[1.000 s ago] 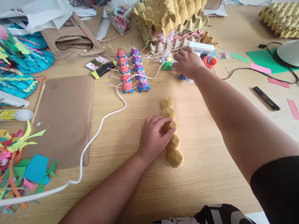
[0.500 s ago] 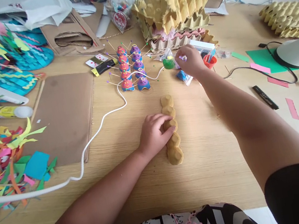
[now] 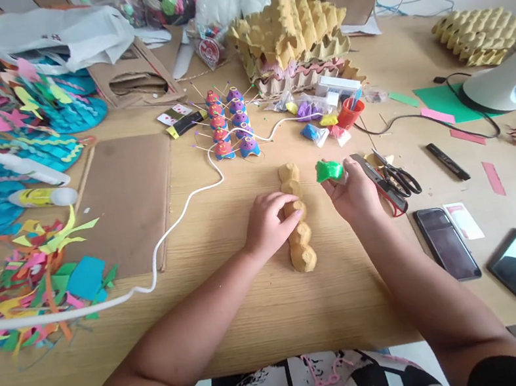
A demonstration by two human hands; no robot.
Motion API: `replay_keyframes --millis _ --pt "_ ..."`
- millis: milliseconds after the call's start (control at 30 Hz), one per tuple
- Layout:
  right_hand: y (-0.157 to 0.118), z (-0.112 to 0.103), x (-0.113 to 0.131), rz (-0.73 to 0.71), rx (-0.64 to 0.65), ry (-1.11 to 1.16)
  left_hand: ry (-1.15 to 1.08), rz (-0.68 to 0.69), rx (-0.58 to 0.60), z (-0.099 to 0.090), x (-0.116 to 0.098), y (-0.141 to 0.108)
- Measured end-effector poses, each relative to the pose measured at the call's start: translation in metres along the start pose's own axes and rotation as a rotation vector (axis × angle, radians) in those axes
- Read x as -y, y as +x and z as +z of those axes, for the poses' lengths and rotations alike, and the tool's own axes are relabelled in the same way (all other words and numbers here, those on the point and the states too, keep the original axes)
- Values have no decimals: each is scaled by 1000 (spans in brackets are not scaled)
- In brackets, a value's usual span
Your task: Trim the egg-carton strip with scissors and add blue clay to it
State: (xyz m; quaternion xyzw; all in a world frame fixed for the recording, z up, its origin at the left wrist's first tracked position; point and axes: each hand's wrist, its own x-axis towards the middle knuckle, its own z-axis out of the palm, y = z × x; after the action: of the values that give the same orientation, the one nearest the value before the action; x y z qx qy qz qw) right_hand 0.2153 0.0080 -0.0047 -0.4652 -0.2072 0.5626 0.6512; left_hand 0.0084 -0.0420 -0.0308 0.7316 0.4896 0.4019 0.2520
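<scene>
A strip of yellowish egg carton, several cups long, lies lengthwise on the table in front of me. My left hand grips its left side, thumb and fingers pinching one of the middle cups. To the right of the strip, my right hand is raised above the table, its fingers closed on a small shiny green packet. What the packet contains is not clear. Farther back stand two painted egg carton strips, one red and blue and one purple and blue, with faces and pin-like feelers.
Small coloured packets lie by a red cup. Scissors and a cutter sit right of my right hand, near a phone. A white cable crosses the left side past a cardboard sheet. Egg trays are stacked behind.
My right hand has drawn back toward me from the coloured packets, carrying the green packet. My left hand stays on the egg carton strip. The view has shifted slightly.
</scene>
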Motion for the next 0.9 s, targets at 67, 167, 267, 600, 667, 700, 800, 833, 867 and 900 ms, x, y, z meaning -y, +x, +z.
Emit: replay_keyframes --millis 67,167,267,600,667,700,800,833,867,900 --pt "-7 -6 -8 -37 -94 21 -2 5 -9 0 0 0" --pt "-12 -10 -21 -138 -101 -22 -3 24 -31 1 1 0" --pt "-17 -8 -29 -211 11 -103 13 44 -35 2 3 -1" --pt "-19 -6 -37 -309 115 -215 56 30 3 2 5 0" --pt "-16 -8 -38 -315 88 -223 54 27 -1 2 5 0" --pt "-16 -8 -38 -325 80 -233 53 27 -4 2 5 0" --pt "-16 -9 -37 -372 64 -287 47 43 -10 2 5 -1" --pt "-17 -10 -36 -392 57 -306 45 47 -12 2 5 -1" --pt "-18 -10 -35 -410 48 -325 45 47 -12 2 5 -1" --pt "-19 -11 -34 -425 39 -344 46 43 -8 2 5 -1"
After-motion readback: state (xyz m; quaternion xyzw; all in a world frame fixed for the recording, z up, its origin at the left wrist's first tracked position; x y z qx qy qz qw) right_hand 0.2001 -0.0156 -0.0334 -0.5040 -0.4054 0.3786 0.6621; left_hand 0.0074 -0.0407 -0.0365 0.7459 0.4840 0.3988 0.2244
